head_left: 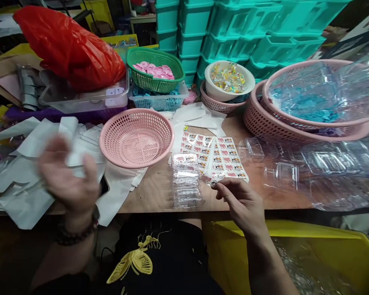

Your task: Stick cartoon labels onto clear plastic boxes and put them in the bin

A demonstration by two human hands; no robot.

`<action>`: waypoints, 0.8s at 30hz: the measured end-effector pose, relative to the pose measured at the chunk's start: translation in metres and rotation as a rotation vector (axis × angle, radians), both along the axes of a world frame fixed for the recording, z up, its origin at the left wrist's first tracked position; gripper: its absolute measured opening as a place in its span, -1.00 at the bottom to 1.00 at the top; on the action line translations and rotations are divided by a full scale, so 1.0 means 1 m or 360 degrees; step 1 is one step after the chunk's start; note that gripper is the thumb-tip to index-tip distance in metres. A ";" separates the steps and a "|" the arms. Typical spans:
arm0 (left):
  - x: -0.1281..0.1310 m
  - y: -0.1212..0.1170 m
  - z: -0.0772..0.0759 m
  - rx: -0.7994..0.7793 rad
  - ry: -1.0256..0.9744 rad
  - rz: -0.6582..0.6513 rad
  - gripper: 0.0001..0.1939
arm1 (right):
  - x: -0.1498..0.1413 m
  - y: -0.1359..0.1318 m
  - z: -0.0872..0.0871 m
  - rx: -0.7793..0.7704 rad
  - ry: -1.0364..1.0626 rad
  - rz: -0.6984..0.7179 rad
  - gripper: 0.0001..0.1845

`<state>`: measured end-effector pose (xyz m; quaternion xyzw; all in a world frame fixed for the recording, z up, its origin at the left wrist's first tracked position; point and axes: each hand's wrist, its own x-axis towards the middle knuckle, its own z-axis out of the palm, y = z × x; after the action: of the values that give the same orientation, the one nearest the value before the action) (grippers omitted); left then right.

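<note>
My left hand (pixel 69 176), smeared by motion, is raised over the heap of white paper pieces (pixel 24 164), its thumb and fingers apart. A white paper piece (pixel 69 125) shows behind its fingertips; I cannot tell whether they touch. My right hand (pixel 242 203) pinches a small printed sticker (pixel 213 184) between thumb and forefinger, at the lower edge of the sticker sheets (pixel 223 157). These sheets carry rows of pink and cat-like prints. Just left of that hand, clear plastic boxes (pixel 187 184) lie overlapping in a row, the farthest bearing a printed label.
A pink basket (pixel 137 139) stands between the paper heap and the boxes. More clear plastic boxes (pixel 332 159) cover the right side, before large pink baskets (pixel 295 127). Behind are a green basket (pixel 155 82), a white bowl (pixel 212 84) and stacked teal bins (pixel 233 24).
</note>
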<state>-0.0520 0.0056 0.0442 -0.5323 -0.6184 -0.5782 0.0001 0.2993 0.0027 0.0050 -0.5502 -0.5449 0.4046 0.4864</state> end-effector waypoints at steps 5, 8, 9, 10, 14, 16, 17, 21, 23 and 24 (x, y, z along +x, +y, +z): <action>0.101 -0.024 -0.048 -0.0772 0.0124 -0.0900 -0.59 | -0.008 0.018 0.008 -0.0391 0.0113 0.0209 -0.56; 0.118 -0.018 -0.071 -0.0794 0.0003 -0.0845 -0.58 | -0.011 0.035 0.007 -0.0606 0.0140 0.0262 -0.51; 0.119 -0.015 -0.076 -0.0756 -0.0008 -0.0849 -0.59 | -0.011 0.041 0.006 -0.0648 0.0154 0.0268 -0.50; 0.119 -0.010 -0.079 -0.0718 -0.0005 -0.0864 -0.60 | -0.011 0.047 0.005 -0.0679 0.0178 0.0278 -0.49; 0.121 0.007 -0.085 -0.0622 0.0021 -0.0922 -0.64 | -0.005 0.069 0.005 -0.0720 0.0291 0.0291 -0.48; 0.125 0.012 -0.086 -0.0601 0.0027 -0.0919 -0.64 | -0.001 0.078 0.007 -0.0737 0.0333 0.0312 -0.49; 0.126 0.014 -0.087 -0.0586 0.0029 -0.0914 -0.64 | 0.000 0.081 0.008 -0.0747 0.0357 0.0334 -0.49; 0.126 0.008 -0.088 -0.0575 0.0021 -0.0907 -0.65 | 0.005 0.080 0.010 -0.0795 0.0539 0.0411 -0.53; 0.121 0.000 -0.087 -0.0584 0.0057 -0.0928 -0.60 | 0.008 0.070 0.009 -0.0834 0.0663 0.0423 -0.54; 0.118 -0.005 -0.087 -0.0580 0.0089 -0.0957 -0.54 | 0.009 0.063 0.008 -0.0858 0.0720 0.0428 -0.55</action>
<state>0.0661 0.0007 -0.0425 -0.6974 -0.5268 -0.4178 -0.2482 0.3088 0.0653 0.0131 -0.4789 -0.3650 0.7050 0.3747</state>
